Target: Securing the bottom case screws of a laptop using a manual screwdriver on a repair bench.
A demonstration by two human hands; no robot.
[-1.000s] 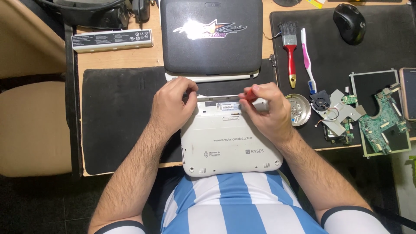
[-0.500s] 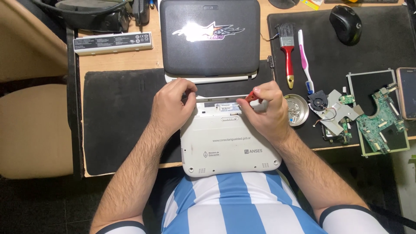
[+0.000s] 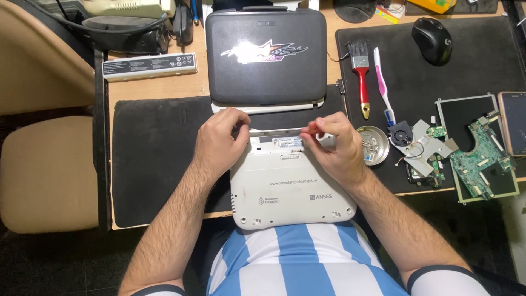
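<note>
A small white plastic laptop (image 3: pixel 293 192) lies upside down at the near edge of the counter (image 3: pixel 159 85), on a black mat (image 3: pixel 159 148). The left hand (image 3: pixel 219 143) rests curled on its far left corner, gripping nothing visible. The right hand (image 3: pixel 334 148) pinches a thin red-handled tool (image 3: pixel 311 129) over the open bay. A dark grey closed laptop (image 3: pixel 267 55) lies just beyond.
</note>
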